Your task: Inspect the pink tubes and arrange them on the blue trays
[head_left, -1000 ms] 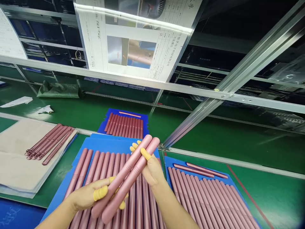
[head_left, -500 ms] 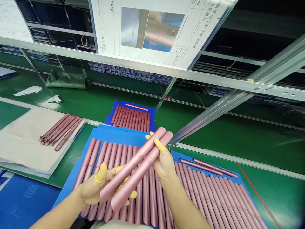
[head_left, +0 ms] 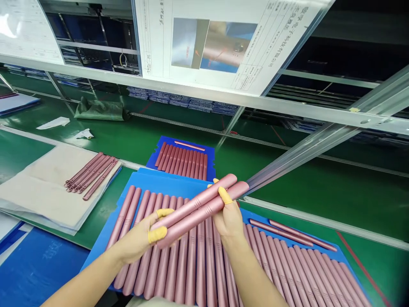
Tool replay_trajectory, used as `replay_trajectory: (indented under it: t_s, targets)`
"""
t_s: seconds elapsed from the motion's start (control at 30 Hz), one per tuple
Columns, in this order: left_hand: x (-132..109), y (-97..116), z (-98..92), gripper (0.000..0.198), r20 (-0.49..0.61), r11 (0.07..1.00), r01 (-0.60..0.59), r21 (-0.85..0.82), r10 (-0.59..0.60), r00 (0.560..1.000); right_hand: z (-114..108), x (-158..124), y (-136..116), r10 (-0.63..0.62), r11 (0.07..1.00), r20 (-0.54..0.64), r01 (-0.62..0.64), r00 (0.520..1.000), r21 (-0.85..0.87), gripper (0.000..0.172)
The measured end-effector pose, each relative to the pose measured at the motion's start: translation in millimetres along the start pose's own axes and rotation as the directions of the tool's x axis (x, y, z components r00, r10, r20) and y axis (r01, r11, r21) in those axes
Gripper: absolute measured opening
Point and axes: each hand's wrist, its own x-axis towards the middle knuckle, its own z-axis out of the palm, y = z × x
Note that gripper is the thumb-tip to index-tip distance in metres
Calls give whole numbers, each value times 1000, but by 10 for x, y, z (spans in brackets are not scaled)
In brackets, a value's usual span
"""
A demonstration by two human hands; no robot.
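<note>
We hold two rose-pink metal tubes side by side, slanting across in front of us, just above the blue foam tray directly beneath our hands. Our left hand closes on their lower ends between thumb and fingers, and our right hand clamps them nearer their upper ends. The hands stand a little apart, both shut on the same pair. Yellow finger cots cover several of our fingers on both hands.

Under our hands, matching tubes lie in a close row on the tray. Just right of our right hand, a second blue tray carries another row, with two loose tubes lying across its far end. Ahead of our hands sits a smaller blue tray, also filled with tubes. Well to the left of our left hand, darker pink rods rest on a beige cloth. Everything lies on a green workbench, and a printed instruction sheet hangs from an aluminium rail high ahead of us.
</note>
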Motion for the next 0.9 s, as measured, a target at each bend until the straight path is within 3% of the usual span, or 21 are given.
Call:
replay_trajectory:
  t_s: [0.1, 0.2, 0.4, 0.6, 0.73, 0.9]
  targets:
    - [242, 13, -226, 36, -204, 988, -80, 133, 107, 973, -159, 199, 25, 28, 1000, 34, -28, 999, 1, 32]
    - [534, 100, -511, 39, -252, 983, -80, 164, 120, 960, -380, 494, 75, 45, 998, -7, -46, 999, -51, 23]
    - [1145, 173, -1088, 49, -354, 949, -34, 313, 150, 923, -725, 961, 276, -39, 981, -79, 23, 996, -192, 41]
    - [1463, 222, -1557, 63, -409, 872, 125, 474, 92, 908, -1044, 1280, 480, -133, 908, -140, 64, 981, -415, 22]
    - [1493, 223, -1754, 65, -383, 796, 190, 575, 56, 922, -1236, 1406, 556, -167, 752, -87, 70, 982, -655, 18]
    - [1619, 111, -1909, 59, -389, 662, 222, 716, 115, 914, -1299, 1399, 579, -257, 398, 98, 198, 961, -896, 12]
